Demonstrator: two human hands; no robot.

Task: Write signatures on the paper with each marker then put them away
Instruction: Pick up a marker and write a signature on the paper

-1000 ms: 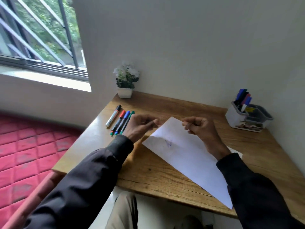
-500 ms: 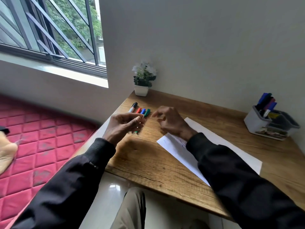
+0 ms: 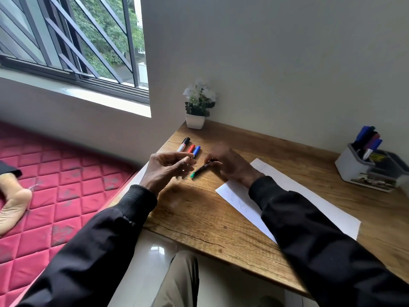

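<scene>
A: What's shown at far left?

B: A red quilted mattress is seen at 9 o'clock, w/ a barred window at 11. A wooden desk fills centre to right.

A: And the hands?

B: The L hand is held over the desk's left edge, fingers loosely curled, nothing gripped. At its 1 o'clock, 3 markers are laid side by side: black-capped marker, red marker, blue marker. The near ends of red & blue are hidden by its fingertips. A potted plant is stood at their 12, by the wall.

A: The green marker?

B: The green marker is pinched at its dark far end by the R hand, which is blurred. Its green cap is pointed to 7 o'clock. Whether the desk is touched can't be told.

A: Paper?

B: The paper is laid flat at 4 o'clock of the R hand, partly covered by the right sleeve. Faint marks are seen on it. At the frame's 3 o'clock a grey organiser w/ more markers is set near the wall.
</scene>
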